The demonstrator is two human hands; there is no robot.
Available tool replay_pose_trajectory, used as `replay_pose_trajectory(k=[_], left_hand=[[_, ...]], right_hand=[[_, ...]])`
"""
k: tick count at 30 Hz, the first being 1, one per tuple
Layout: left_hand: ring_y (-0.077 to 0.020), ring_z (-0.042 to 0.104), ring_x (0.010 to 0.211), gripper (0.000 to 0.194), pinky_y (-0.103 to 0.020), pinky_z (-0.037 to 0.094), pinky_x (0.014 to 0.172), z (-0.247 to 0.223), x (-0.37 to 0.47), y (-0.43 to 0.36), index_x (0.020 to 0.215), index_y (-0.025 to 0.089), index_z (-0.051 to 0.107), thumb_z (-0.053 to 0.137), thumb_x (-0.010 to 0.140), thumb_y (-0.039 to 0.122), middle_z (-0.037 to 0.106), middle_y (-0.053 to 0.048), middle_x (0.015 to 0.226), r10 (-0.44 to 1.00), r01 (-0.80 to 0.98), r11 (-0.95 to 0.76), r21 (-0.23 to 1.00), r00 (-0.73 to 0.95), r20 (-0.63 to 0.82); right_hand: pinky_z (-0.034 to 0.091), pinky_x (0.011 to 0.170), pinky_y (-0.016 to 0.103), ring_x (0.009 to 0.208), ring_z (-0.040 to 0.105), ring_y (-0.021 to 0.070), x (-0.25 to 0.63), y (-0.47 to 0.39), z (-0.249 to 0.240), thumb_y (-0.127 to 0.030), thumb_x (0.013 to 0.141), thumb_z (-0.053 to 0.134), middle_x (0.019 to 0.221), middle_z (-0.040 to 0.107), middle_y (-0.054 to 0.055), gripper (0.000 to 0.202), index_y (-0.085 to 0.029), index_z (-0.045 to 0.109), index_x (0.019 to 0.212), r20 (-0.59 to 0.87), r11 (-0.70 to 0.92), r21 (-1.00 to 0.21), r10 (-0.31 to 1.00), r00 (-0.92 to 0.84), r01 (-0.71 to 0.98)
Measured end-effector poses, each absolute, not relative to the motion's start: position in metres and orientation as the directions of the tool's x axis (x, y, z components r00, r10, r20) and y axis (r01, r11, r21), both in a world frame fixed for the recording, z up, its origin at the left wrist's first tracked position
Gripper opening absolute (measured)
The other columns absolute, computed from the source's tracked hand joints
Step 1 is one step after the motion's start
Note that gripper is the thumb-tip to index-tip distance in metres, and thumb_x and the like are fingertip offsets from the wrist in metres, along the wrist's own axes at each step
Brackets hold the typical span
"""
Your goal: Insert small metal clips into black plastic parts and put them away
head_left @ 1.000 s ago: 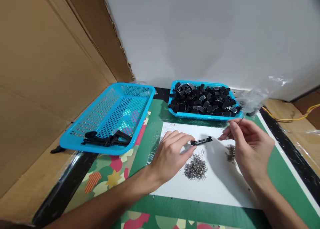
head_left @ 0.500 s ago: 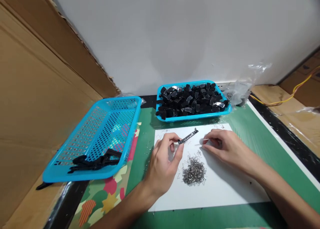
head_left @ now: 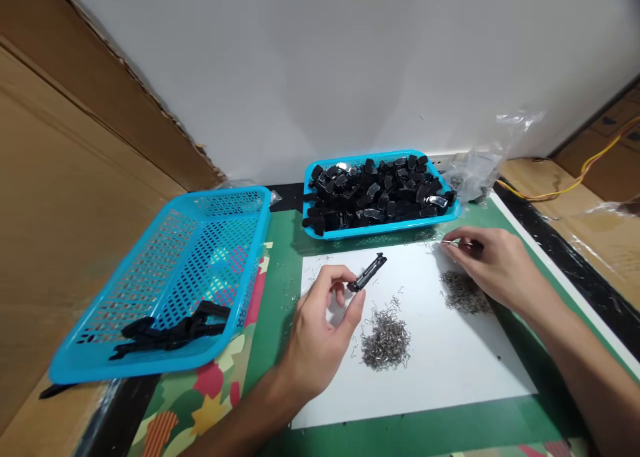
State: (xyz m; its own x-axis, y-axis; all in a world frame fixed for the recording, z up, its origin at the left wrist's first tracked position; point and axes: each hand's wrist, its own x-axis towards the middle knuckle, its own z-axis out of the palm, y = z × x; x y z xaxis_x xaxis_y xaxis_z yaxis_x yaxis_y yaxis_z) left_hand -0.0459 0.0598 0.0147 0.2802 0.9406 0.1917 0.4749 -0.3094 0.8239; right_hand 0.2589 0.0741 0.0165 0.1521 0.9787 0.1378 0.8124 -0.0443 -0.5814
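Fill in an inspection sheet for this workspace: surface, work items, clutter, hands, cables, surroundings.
Surface: white sheet on green mat.
Work items: two metal-bit piles, centre and right; left basket holds a few black parts, far basket is heaped.
Clutter: stray bits around the centre pile; plastic bag beside the far basket.
Hands: left hand holds black clip; right hand pinches thin metal item.
Cables: yellow cable, far right, clear of both hands.
Surroundings: cardboard left, pale wall behind.
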Motion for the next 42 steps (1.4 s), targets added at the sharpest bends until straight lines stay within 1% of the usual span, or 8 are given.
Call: replay_pose_trajectory(k=[8, 14, 21, 27, 32, 37, 40, 42], left_hand=[[-0.0115, 0.05, 0.07, 0.012, -0.024, 0.04, 0.066, 0.012, -0.05, 0.058, 0.116, 0.027, 0.058, 0.059, 0.104, 0.028, 0.044, 0.006, 0.078, 0.921, 0.524, -0.359, 0.772, 0.332, 0.203], [-0.0123, 0.051, 0.07, 0.011, -0.024, 0.04, 0.065, 0.015, -0.05, 0.061, 0.116, 0.027, 0.062, 0.057, 0.105, 0.027, 0.055, 0.004, 0.083, 0.902, 0.539, -0.41, 0.736, 0.36, 0.239], [-0.0121, 0.053, 0.07, 0.012, -0.024, 0.041, 0.063, 0.014, -0.05, 0.063, 0.116, 0.026, 0.063, 0.059, 0.104, 0.025, 0.062, 0.002, 0.089, 0.898, 0.54, -0.421, 0.729, 0.36, 0.253], [-0.0119, 0.056, 0.073, 0.014, -0.023, 0.046, 0.067, 0.016, -0.049, 0.063, 0.115, 0.027, 0.065, 0.059, 0.104, 0.021, 0.065, 0.002, 0.094, 0.887, 0.506, -0.444, 0.739, 0.363, 0.284], [-0.0116, 0.06, 0.083, 0.021, -0.022, 0.05, 0.072, 0.016, -0.049, 0.064, 0.119, 0.029, 0.069, 0.057, 0.106, 0.019, 0.067, -0.001, 0.111, 0.865, 0.455, -0.472, 0.756, 0.407, 0.295], [-0.013, 0.064, 0.089, 0.024, -0.023, 0.054, 0.073, 0.014, -0.048, 0.063, 0.121, 0.028, 0.071, 0.055, 0.106, 0.017, 0.066, -0.003, 0.113, 0.865, 0.44, -0.456, 0.774, 0.423, 0.27], [-0.0143, 0.066, 0.093, 0.025, -0.025, 0.055, 0.076, 0.015, -0.048, 0.063, 0.123, 0.027, 0.07, 0.054, 0.107, 0.018, 0.065, -0.005, 0.114, 0.864, 0.431, -0.445, 0.785, 0.437, 0.249], [-0.0148, 0.066, 0.096, 0.025, -0.025, 0.055, 0.078, 0.016, -0.048, 0.062, 0.125, 0.027, 0.07, 0.054, 0.107, 0.019, 0.065, -0.005, 0.115, 0.862, 0.42, -0.443, 0.792, 0.444, 0.246]], right_hand=[[0.035, 0.059, 0.031, 0.057, 0.049, 0.017, 0.25, 0.08, 0.01, -0.048, 0.087, 0.064, 0.061, 0.058, -0.001, 0.029, -0.023, 0.078, 0.084, 0.072, -0.101, -0.626, 0.98, 0.187, 0.774], [0.038, 0.063, 0.031, 0.061, 0.053, 0.0182, 0.243, 0.082, 0.003, -0.043, 0.086, 0.064, 0.065, 0.063, 0.001, 0.026, -0.021, 0.077, 0.082, 0.108, -0.112, -0.671, 0.963, 0.247, 0.733], [0.04, 0.065, 0.032, 0.067, 0.06, 0.0196, 0.245, 0.083, 0.003, -0.036, 0.09, 0.058, 0.076, 0.071, 0.003, 0.021, -0.022, 0.072, 0.084, 0.035, -0.107, -0.646, 0.985, 0.169, 0.756], [0.039, 0.061, 0.032, 0.064, 0.056, 0.019, 0.253, 0.08, 0.007, -0.041, 0.095, 0.054, 0.072, 0.066, 0.002, 0.025, -0.022, 0.065, 0.084, -0.001, -0.08, -0.629, 0.995, 0.103, 0.774], [0.039, 0.065, 0.031, 0.07, 0.055, 0.019, 0.25, 0.075, 0.015, -0.038, 0.1, 0.054, 0.081, 0.066, 0.002, 0.02, -0.023, 0.061, 0.09, 0.092, 0.021, -0.618, 0.995, 0.046, 0.786], [0.044, 0.076, 0.033, 0.084, 0.059, 0.0213, 0.24, 0.068, 0.016, -0.031, 0.102, 0.056, 0.097, 0.069, 0.005, 0.012, -0.024, 0.061, 0.095, 0.19, 0.169, -0.589, 0.979, -0.068, 0.79], [0.045, 0.078, 0.035, 0.088, 0.061, 0.0233, 0.237, 0.066, 0.015, -0.03, 0.103, 0.055, 0.098, 0.07, 0.007, 0.012, -0.024, 0.064, 0.097, 0.137, 0.183, -0.549, 0.982, -0.128, 0.815], [0.046, 0.074, 0.034, 0.083, 0.061, 0.0221, 0.235, 0.064, 0.017, -0.029, 0.101, 0.056, 0.093, 0.069, 0.005, 0.012, -0.023, 0.065, 0.096, 0.083, 0.155, -0.565, 0.988, -0.131, 0.81]])
